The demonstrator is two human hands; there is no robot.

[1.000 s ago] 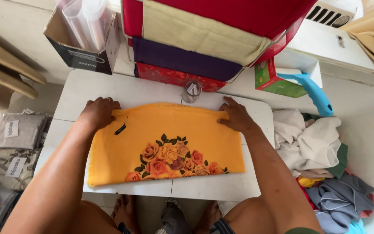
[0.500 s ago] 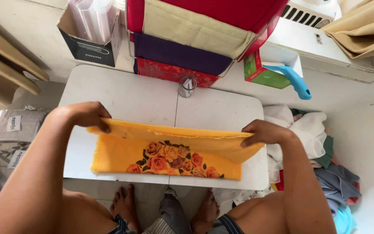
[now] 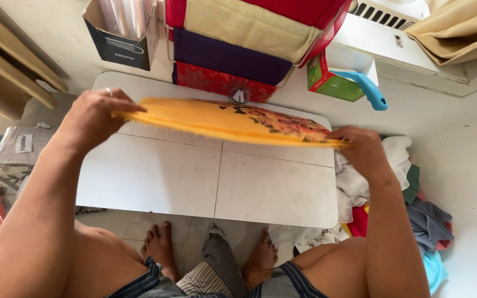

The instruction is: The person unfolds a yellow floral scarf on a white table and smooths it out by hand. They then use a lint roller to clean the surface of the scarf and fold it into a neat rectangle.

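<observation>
the left hand (image 3: 92, 117) and right hand (image 3: 362, 150) each pinch an end of the folded orange cloth with a flower print (image 3: 227, 120), held flat above the white folding table (image 3: 205, 182). it looks light, soft and floppy, best gripped at its edges. behind, a dark cardboard box (image 3: 118, 47) holds clear plastic rolls (image 3: 121, 16).

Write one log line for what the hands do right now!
left hand: holds cloth | right hand: holds cloth | cloth: above table
</observation>
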